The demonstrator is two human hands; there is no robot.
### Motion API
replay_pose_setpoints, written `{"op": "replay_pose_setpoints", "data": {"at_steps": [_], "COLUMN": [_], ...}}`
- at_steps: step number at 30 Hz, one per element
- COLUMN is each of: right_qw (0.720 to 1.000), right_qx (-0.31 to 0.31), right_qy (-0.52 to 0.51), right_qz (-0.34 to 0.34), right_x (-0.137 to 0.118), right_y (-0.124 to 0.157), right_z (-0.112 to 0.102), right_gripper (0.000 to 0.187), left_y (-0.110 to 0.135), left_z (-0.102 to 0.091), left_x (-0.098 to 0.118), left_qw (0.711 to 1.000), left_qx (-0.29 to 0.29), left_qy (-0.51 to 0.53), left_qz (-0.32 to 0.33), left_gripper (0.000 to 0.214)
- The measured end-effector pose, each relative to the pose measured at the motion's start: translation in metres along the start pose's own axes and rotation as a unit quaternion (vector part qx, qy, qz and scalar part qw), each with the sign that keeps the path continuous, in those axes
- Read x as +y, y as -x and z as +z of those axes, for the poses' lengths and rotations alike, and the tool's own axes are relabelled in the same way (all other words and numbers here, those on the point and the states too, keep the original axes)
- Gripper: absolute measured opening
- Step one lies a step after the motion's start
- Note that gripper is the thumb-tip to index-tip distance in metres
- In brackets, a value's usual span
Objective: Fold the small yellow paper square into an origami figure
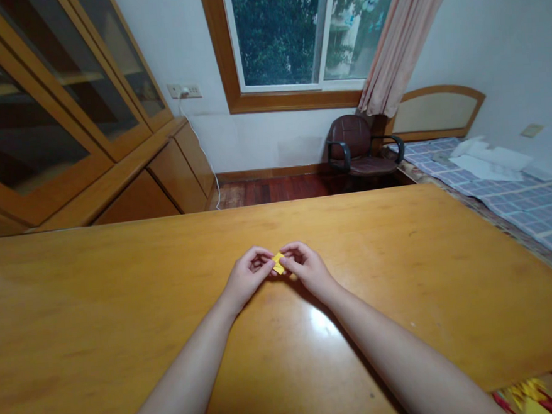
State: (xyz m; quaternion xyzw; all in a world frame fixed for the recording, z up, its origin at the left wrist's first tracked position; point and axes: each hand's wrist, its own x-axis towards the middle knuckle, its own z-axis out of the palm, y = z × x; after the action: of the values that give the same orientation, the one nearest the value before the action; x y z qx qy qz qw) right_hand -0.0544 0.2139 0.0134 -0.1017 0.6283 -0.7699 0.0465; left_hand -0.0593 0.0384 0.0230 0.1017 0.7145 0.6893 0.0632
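A small yellow folded paper [279, 264] is pinched between my two hands, just above the wooden table [148, 342]. My left hand [252, 270] grips its left edge with thumb and fingertips. On the other side, my right hand [307, 266] has its thumb on top of the paper and its fingers curled behind. Part of the paper is hidden under the fingertips, and its folds are too small to make out fully.
Yellow and red pieces [530, 396] lie beyond the table's near right corner. Past the far edge stands a brown armchair [354, 148]. A bed [506, 191] is at the right, a glass-door cabinet [124, 135] at the left. A white cord [202, 150] hangs from the wall socket.
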Motion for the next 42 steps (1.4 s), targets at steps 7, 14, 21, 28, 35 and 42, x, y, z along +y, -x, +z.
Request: {"op": "replay_pose_setpoints", "data": {"at_steps": [7, 14, 21, 28, 35, 42], "right_qw": [1.000, 1.000, 1.000, 0.999, 0.999, 0.999], "right_qx": [0.009, -0.001, 0.010, 0.014, 0.010, -0.002], "right_qy": [-0.003, -0.007, 0.002, 0.030, 0.038, 0.033], "right_qz": [0.000, 0.011, 0.001, -0.012, -0.020, -0.018], "right_x": [-0.004, 0.001, 0.001, -0.003, 0.001, -0.001], "right_y": [0.001, -0.001, 0.000, 0.002, 0.001, 0.003], "right_z": [0.001, -0.001, -0.001, 0.000, 0.001, 0.000], "right_gripper": [0.030, 0.037, 0.033, 0.031, 0.027, 0.025], "left_y": [0.000, 0.000, 0.002, 0.003, 0.005, 0.007], "left_z": [0.000, 0.001, 0.000, 0.001, 0.000, -0.002], "left_x": [-0.001, 0.004, 0.008, 0.008, 0.006, 0.010], "left_qw": [0.999, 0.999, 0.999, 0.998, 0.996, 0.993], "left_qx": [-0.021, 0.015, -0.024, -0.057, -0.090, -0.108], "left_qy": [0.023, 0.041, 0.035, 0.036, 0.012, 0.051], "left_qz": [-0.011, -0.005, -0.005, -0.003, -0.004, -0.026], "left_gripper": [0.033, 0.033, 0.034, 0.039, 0.042, 0.043]}}
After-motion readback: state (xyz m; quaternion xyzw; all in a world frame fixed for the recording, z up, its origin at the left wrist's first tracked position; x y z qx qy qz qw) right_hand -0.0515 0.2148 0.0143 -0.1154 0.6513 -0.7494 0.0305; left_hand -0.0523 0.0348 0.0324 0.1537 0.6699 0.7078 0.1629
